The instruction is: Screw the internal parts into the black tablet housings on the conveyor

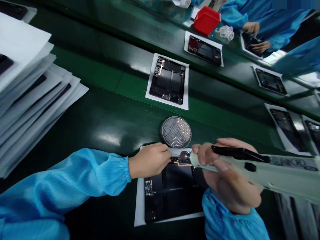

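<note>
My right hand [225, 170] is wrapped round a pale green electric screwdriver [265, 171], its black lever on top. The tool's metal nose points left, over the upper edge of an opened black tablet [172, 196]. Close to that tip, my left hand [151, 160] rests at the tablet's top edge with its fingers pinched together; whatever they hold is hidden. The tablet lies on a white sheet [140, 206], with a small circuit board and an orange flex cable showing. Just beyond it sits a round dimpled screw tray [176, 132], its right part covered with small shiny screws.
Stacked white sheets with dark panels between them [50, 96] rise at left. Another opened tablet [170, 80] lies on the green belt ahead. Further tablets [205, 50] line the far side, near a red bin [207, 20] and a co-worker's hands [260, 46].
</note>
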